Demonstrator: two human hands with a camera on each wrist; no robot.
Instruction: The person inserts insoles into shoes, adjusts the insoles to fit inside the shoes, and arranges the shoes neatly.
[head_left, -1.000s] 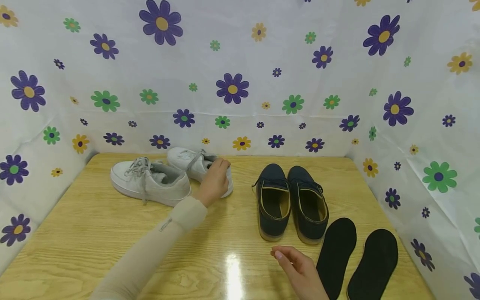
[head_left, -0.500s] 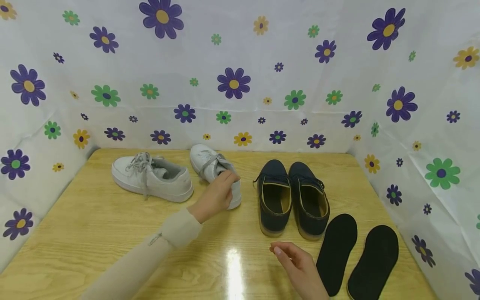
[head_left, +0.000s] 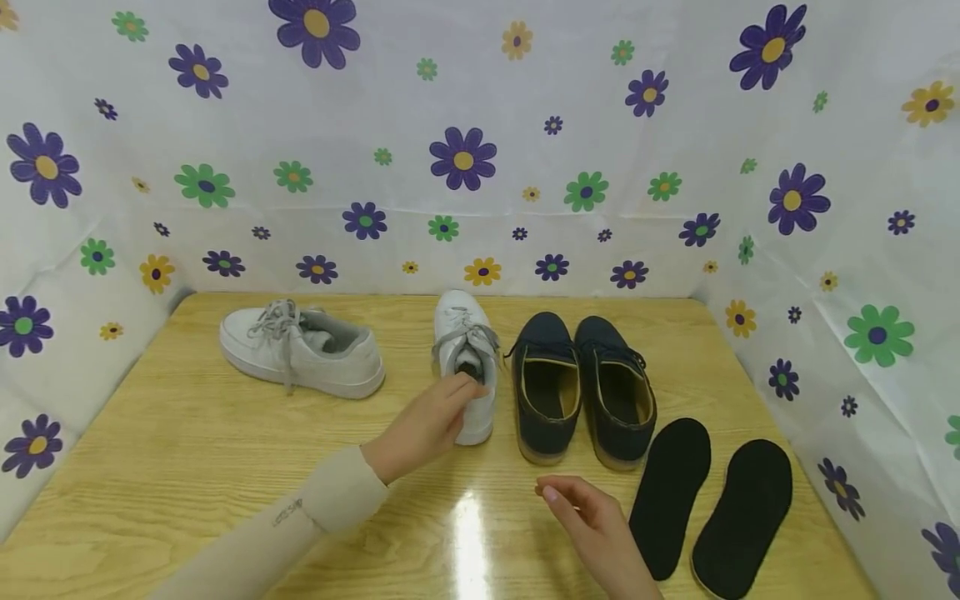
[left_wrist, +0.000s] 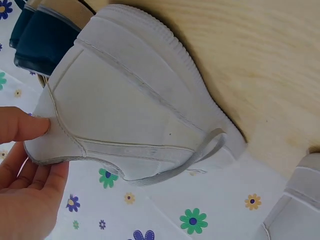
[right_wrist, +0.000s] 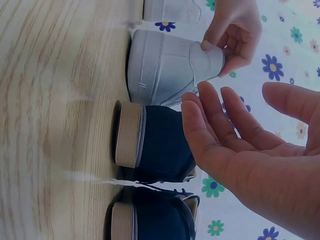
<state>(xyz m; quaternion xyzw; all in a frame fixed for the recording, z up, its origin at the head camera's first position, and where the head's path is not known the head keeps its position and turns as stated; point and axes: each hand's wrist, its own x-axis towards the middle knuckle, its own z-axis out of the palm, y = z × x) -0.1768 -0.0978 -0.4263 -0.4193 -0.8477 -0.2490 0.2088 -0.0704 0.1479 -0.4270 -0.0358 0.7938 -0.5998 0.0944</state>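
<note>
My left hand (head_left: 420,425) pinches the heel collar of a white lace-up sneaker (head_left: 461,318), thumb outside and fingers inside the opening. Its toe points to the back cloth. The left wrist view shows the thumb on the heel of this sneaker (left_wrist: 125,100). Farther left lies the other white sneaker (head_left: 333,371), toe to the left. My right hand (head_left: 600,533) hovers with fingers loosely bent and holds nothing, as the right wrist view of the hand (right_wrist: 250,155) confirms. It is nearest to a pair of navy lace-up shoes, the left shoe (head_left: 543,437) and the right shoe (head_left: 626,442).
Two black insoles, a left one (head_left: 671,500) and a right one (head_left: 742,521), lie at the front right of the wooden table (head_left: 187,467). A white cloth with printed flowers (head_left: 390,108) stands behind the table and along both sides.
My left hand has moved the white sneaker to the right, towards the navy shoes, and turned its toe from the left to the back. The right hand has stayed nearly still.
</note>
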